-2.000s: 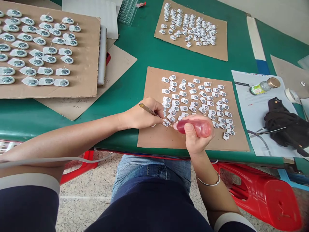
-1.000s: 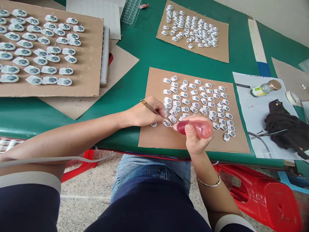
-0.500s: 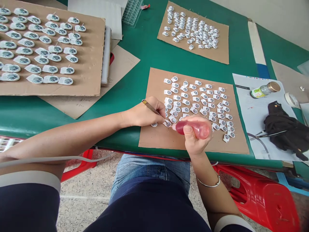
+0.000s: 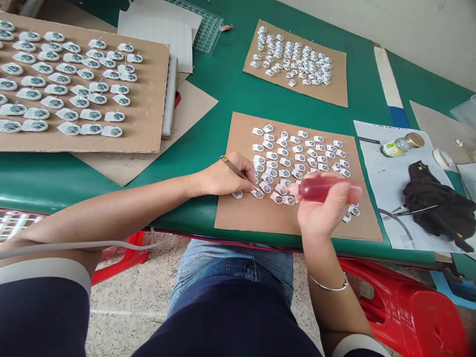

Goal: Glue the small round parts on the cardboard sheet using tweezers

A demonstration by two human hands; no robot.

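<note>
My left hand (image 4: 231,174) pinches metal tweezers (image 4: 233,167), their tips at a small white piece with a round dark pattern (image 4: 258,193) near the front left of a cardboard sheet (image 4: 256,218). Wrapped around a squeeze bottle of red liquid (image 4: 320,190) is my right hand (image 4: 323,210). The bottle points left, its nozzle above the sheet, to the right of the tweezers. Several rows of similar white pieces lie on the sheet, and some on the right are hidden behind the bottle and hand.
Larger white pieces cover a raised cardboard (image 4: 148,141) at the left. Another filled cardboard (image 4: 336,94) lies at the back. To the right are a paper (image 4: 372,158), a glass jar (image 4: 402,145), a tape roll (image 4: 444,160) and a black cloth (image 4: 439,203). Red stools stand below.
My right hand has drawn the red bottle to the right, away from the tweezers, uncovering some pieces. My left hand stays at the same piece. The whole view has shifted slightly.
</note>
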